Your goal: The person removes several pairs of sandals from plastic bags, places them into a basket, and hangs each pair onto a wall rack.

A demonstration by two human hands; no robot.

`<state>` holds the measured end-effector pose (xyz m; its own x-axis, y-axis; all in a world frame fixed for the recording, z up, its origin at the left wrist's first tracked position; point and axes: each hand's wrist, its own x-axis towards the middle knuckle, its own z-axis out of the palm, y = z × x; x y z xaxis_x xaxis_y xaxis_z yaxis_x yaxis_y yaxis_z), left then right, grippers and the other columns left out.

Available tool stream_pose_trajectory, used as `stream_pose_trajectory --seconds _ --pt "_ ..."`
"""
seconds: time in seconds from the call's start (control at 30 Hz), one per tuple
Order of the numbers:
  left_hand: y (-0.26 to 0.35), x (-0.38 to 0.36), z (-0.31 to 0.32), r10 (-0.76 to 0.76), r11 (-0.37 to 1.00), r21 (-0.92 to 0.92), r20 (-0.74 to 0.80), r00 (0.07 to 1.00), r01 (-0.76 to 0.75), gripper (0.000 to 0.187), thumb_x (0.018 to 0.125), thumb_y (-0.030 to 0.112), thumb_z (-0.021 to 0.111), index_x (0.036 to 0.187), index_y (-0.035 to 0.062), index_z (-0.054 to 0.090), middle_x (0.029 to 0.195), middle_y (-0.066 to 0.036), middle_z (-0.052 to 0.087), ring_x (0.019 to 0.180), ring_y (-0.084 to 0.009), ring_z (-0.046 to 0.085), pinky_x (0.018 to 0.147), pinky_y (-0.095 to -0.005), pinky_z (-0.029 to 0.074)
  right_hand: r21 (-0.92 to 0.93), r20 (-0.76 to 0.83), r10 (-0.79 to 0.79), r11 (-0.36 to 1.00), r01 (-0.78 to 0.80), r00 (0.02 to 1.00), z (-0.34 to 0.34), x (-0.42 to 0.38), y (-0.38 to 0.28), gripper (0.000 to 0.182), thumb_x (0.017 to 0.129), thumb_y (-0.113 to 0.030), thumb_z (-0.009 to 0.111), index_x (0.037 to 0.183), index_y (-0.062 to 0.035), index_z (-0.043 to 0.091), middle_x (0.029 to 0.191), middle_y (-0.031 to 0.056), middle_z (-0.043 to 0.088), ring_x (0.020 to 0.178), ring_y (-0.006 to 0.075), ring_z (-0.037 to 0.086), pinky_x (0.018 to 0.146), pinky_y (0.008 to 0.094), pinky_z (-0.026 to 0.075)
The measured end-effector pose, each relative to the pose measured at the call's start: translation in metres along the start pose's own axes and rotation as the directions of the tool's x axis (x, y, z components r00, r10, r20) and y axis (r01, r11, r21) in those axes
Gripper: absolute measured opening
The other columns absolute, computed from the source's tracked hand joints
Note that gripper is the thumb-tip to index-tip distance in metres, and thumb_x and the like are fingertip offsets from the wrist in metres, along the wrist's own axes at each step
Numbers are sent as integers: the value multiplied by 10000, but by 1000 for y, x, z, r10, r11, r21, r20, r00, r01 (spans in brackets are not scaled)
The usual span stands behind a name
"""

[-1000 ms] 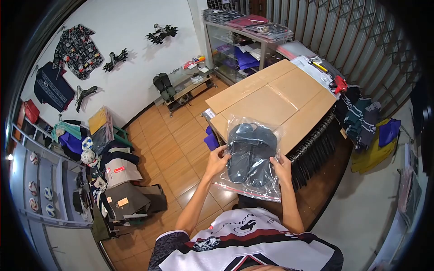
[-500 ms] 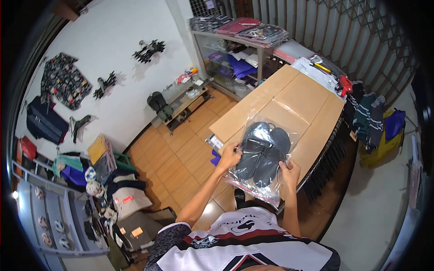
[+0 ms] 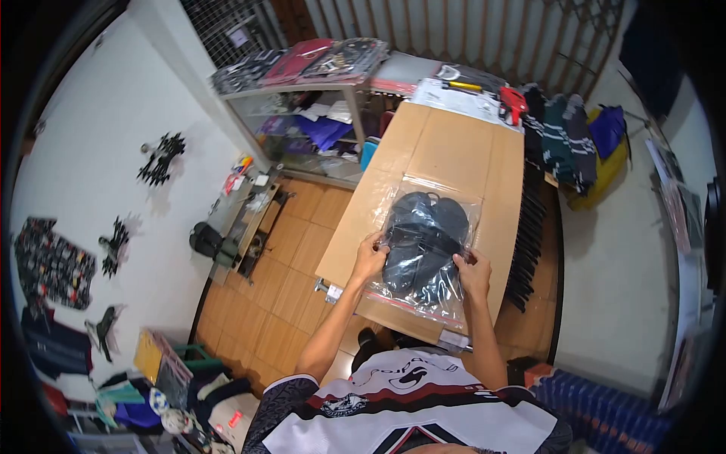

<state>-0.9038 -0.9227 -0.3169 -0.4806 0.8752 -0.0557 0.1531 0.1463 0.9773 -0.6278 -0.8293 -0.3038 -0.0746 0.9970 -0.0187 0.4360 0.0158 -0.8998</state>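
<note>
Two-handed, holds a clear plastic bag by its sides, with a pair of dark sandals side by side inside. Pinches the left edge between thumb and fingers of the left hand; grips the right edge the same way with the right hand, fingers closed on thin plastic at both sides. Has the bag spread out over the near end of a cardboard-covered tabletop, with a red strip along its near edge, toward a white shirt with dark red and black bands. Cannot tell from above whether resting on the tabletop or just clear of it. At the far end of the tabletop, well apart from the bag: white papers, a slim yellow thing too small to make out, and a red tool near the right corner. Along the right edge, a close row of black hangers. Past the far left corner, a glass cabinet with flat packets on top. Farther left, above the tiled floor, a low glass-topped table near a white wall.
</note>
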Motion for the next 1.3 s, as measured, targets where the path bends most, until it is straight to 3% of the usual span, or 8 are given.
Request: stream_pose_trajectory --seconds 0.3,0.47,0.67,0.77,1.0,1.1,1.23,1.3 --pt "-26 68 -4 75 992 -110 175 982 -56 507 844 31 664 1337 -56 589 1210 -166 658 1043 -217 655 915 -318 510 197 -135 101 978 -73 986 26 17 1 471 789 -122 820 1208 27 663 973 166 754 887 212 725 775 314 551" --pt "-16 77 -12 32 987 -160 276 961 13 534 863 28 689 1377 -42 561 1146 -145 705 995 -178 668 878 -297 525 123 -225 -23 991 52 974 33 12 -6 481 818 -125 807 1234 52 644 1106 225 722 1035 279 721 819 344 569" --pt "-23 91 -13 105 967 -254 357 928 -12 588 866 63 727 1404 -57 521 1207 -191 685 1009 -198 677 868 -298 538 60 -272 -127 987 149 954 34 7 5 518 863 -169 785 1287 62 597 1084 233 720 973 252 724 799 327 566" --pt "-29 87 -17 110 975 -219 382 918 -25 627 868 119 757 1399 -93 500 1240 -230 663 1049 -225 674 894 -312 537 231 -211 142 969 -92 967 23 -27 -25 575 884 -188 769 1348 62 541 1058 229 716 902 218 711 759 312 562" --pt "-8 29 -58 125 991 -7 398 909 -134 612 890 156 765 1375 -100 494 1179 -196 674 1044 -208 664 875 -317 546 386 -361 241 918 -91 901 37 -129 10 436 918 -178 740 1225 88 584 1002 196 718 803 183 701 656 289 557" --pt "-23 10 -72 105 994 -80 454 885 -77 583 894 143 755 1363 -94 504 1154 -185 679 1019 -203 665 849 -318 554 579 -219 406 786 -217 887 39 -163 4 317 937 -169 722 1106 75 612 914 161 715 710 172 705 569 243 546" --pt "-39 -15 -82 170 982 7 388 906 -187 546 889 57 736 1359 -91 501 1012 -138 691 852 -167 675 714 -278 564 661 -229 466 719 -214 855 42 -179 -3 255 953 -152 701 1051 66 613 833 128 697 651 174 707 509 224 541" --pt "-36 -26 -83 88 996 -28 401 912 -84 571 877 49 747 1367 -94 492 962 -121 688 813 -152 669 690 -266 556 687 -243 498 694 -215 832 38 -181 -6 257 955 -148 696 1047 75 608 827 128 694 668 190 716 519 240 556"
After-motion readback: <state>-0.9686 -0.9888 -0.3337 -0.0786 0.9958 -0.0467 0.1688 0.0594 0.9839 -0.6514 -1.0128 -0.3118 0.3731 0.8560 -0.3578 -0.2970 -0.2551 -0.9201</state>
